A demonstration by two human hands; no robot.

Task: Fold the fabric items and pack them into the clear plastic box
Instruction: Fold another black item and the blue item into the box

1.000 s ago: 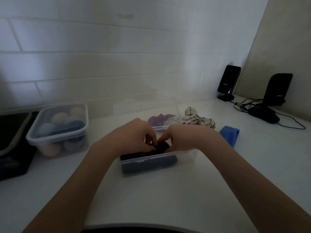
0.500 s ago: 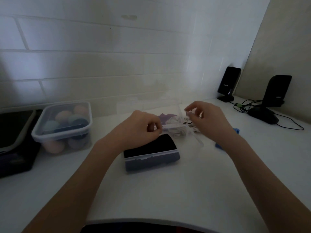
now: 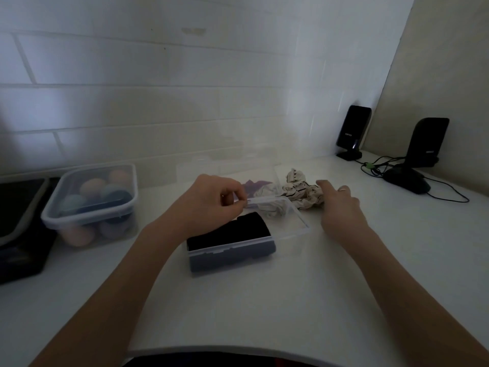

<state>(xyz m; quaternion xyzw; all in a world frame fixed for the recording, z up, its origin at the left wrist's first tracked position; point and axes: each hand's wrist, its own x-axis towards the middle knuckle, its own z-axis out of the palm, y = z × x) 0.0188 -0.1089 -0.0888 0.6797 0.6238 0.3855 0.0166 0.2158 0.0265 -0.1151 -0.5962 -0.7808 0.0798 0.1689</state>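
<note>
Both hands have left the black fold; left hand (image 3: 211, 205) pinches the box (image 3: 299, 229) rim, right hand (image 3: 340, 205), fingers open, reaches striped cloth (image 3: 304, 193). Next item pending.

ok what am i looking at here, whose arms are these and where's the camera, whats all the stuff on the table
There is no machine: a person wears a camera on the head, looking down at their own bare arms. On the white table a clear plastic box holds folded dark fabric. The left hand pinches the box's far rim. The right hand is open beside a crumpled striped cloth; purple fabric lies behind. At left sits a lidded tub of coloured balls; at right, two speakers.
</note>
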